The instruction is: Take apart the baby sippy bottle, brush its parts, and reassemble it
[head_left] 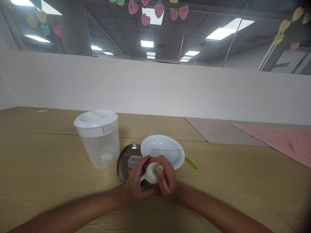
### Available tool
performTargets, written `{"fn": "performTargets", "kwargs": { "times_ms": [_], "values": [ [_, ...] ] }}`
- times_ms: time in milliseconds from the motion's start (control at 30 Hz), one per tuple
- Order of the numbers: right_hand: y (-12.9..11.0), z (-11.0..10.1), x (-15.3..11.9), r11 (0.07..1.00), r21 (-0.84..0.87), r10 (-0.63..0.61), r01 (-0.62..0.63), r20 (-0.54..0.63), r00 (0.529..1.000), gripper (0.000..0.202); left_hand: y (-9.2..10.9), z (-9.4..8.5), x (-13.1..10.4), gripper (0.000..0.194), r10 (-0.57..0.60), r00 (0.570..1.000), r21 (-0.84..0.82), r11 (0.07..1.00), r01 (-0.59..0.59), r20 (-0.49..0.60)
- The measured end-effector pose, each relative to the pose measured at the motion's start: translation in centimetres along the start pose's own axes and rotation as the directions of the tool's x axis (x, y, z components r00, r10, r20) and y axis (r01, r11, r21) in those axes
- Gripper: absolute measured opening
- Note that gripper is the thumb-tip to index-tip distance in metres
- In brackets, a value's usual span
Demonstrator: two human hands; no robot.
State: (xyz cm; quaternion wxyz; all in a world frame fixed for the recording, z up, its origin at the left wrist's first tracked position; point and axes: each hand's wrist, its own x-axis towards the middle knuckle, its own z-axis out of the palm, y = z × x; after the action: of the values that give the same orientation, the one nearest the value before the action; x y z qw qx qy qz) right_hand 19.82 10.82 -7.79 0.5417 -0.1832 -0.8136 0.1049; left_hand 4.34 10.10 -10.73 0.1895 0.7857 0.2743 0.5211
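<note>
Two forearms come in from the bottom edge and meet low in the middle of the wooden tabletop. The left hand curls around one small white bottle-like container, fingers wrapped over its far side; the right hand closes on it from the other side, thumb and fingertips pinched near its narrow brownish tip. Both hands are blurred, and what lies under the container is hidden by them.

Just behind the hands lies one round metal lid, its near edge covered by the left hand, with a clear rounded piece on it that is hard to make out. Touching it on the right is one white plate, and one green utensil pokes out from behind the plate's right rim. Left of the lid stands one clear plastic jug, upright, with a white lid. Farther right, one pink cloth is cut off by the frame edge. A white partition runs across the back.
</note>
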Motion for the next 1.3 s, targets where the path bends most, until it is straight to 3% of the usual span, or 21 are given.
{"fn": "performTargets", "kwargs": {
  "times_ms": [133,467,633,767,933,1100,1200,1300],
  "values": [
    [0.2,0.1,-0.2,0.995,0.033,0.090,-0.090,-0.012,0.996,0.030,0.3,0.0,0.2,0.072,-0.012,1.000,0.027,1.000,0.012,-0.020],
    [2.3,-0.3,0.3,0.996,0.003,0.090,-0.090,0.024,0.996,0.027,-0.4,0.1,1.2,0.060,-0.168,0.986,-0.074,0.983,0.169,0.023],
    [3.1,-0.4,0.9,0.996,-0.045,0.074,-0.073,0.026,0.997,0.026,-1.5,-0.4,2.1,0.066,-0.100,0.987,-0.027,0.994,0.104,0.123],
    [3.3,-0.4,1.1,0.990,-0.078,0.123,-0.120,0.039,0.992,0.028,-2.6,-0.7,2.5,0.070,-0.121,0.980,-0.014,0.992,0.125,0.160],
    [4.0,-0.4,1.4,0.979,-0.077,0.194,-0.189,0.071,0.978,0.028,-3.4,-0.5,2.7,0.069,-0.166,0.979,-0.088,0.980,0.177,0.116],
    [4.8,-0.5,1.8,0.970,-0.052,0.242,-0.238,0.092,0.966,0.035,-2.4,-0.1,2.6,0.066,-0.254,0.965,-0.243,0.934,0.263,0.068],
    [4.6,-0.9,2.2,0.977,-0.091,0.203,-0.193,0.117,0.972,0.042,-1.7,0.4,2.1,0.068,-0.327,0.945,-0.325,0.891,0.318,0.029],
    [3.7,-1.6,3.2,0.979,-0.145,0.169,-0.146,0.165,0.972,0.032,-1.5,0.6,1.7,0.068,-0.370,0.929,-0.348,0.870,0.350,0.010]
  ]
}}
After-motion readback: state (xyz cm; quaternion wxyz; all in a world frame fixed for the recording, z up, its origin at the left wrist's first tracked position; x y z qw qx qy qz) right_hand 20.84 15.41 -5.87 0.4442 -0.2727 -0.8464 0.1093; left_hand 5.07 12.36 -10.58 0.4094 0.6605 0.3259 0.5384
